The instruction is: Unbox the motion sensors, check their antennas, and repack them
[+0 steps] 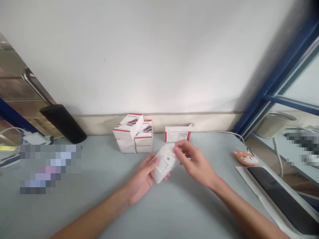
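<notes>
My left hand (142, 181) grips the lower end of a small white device (163, 164) wrapped in clear plastic, thumb on top. My right hand (195, 162) pinches the device's upper end with its fingertips. Both hands hover just above the grey table (99, 199). An open red-and-white box (178, 134) lies right behind the device, its flap up.
A stack of several red-and-white boxes (133, 137) stands by the wall. A black cylinder (63, 122) leans at the left. At the right lie an orange fox-shaped case (246, 158) and a dark tablet (281, 196) on white packaging. A white cable (229, 133) runs along the wall.
</notes>
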`<state>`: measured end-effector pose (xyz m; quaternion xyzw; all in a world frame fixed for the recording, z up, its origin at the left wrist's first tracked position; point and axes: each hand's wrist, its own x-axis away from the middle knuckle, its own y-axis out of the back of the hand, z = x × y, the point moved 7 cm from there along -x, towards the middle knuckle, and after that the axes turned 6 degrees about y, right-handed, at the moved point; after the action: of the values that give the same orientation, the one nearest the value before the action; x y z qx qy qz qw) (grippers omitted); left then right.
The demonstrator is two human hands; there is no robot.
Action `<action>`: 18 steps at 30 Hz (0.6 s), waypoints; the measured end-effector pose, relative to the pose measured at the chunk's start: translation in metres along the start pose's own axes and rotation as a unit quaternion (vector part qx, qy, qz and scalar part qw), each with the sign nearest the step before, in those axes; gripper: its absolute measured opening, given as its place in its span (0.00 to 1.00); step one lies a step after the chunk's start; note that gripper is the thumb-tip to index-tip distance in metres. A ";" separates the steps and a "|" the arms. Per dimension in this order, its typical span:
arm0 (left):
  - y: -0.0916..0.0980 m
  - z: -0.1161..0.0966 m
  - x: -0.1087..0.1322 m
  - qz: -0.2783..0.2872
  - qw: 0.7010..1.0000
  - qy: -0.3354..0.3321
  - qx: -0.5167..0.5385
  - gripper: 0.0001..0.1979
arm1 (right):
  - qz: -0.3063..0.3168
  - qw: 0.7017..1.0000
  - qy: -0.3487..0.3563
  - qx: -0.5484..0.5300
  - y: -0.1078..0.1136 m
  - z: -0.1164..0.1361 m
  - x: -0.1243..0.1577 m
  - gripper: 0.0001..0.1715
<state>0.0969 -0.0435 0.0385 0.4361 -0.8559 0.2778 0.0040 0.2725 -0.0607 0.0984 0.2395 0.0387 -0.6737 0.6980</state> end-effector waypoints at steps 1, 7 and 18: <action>0.001 0.004 0.000 0.018 1.000 0.007 0.010 0.22 | -0.011 1.000 0.008 0.022 0.001 0.000 0.001 0.17; -0.002 0.011 0.000 0.076 0.993 0.088 0.027 0.26 | -0.245 0.965 0.063 0.069 0.050 0.011 0.005 0.14; 0.008 0.014 0.001 0.058 0.981 0.136 0.126 0.22 | -0.339 0.897 -0.170 0.229 0.174 -0.107 -0.002 0.21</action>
<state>0.0935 -0.0473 0.0227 0.3412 -0.8293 0.4398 0.0494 0.4680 -0.0212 0.0536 0.2474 -0.1571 -0.8901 0.3491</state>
